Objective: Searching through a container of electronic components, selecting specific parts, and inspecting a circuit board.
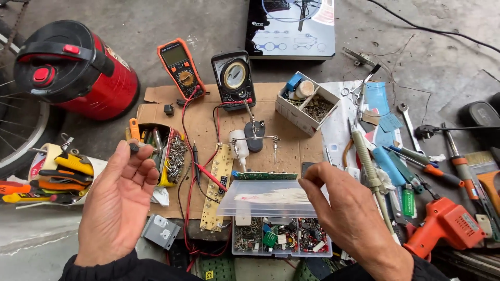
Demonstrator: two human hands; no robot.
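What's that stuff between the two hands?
In the head view, between the left hand and right hand lie a long tan circuit board, red and black wires, and a clear parts box.

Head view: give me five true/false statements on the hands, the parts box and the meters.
1. The left hand pinches a small dark part at its fingertips. True.
2. The clear parts box has its lid shut flat. False: the lid is raised open, and the right hand is at its right edge.
3. Two multimeters lie at the far edge of the cardboard sheet. True: an orange multimeter and a black analogue multimeter.
4. The right hand grips the orange drill. False: the orange drill lies untouched to the right.
5. The red cylindrical container stands far right. False: it is far left.
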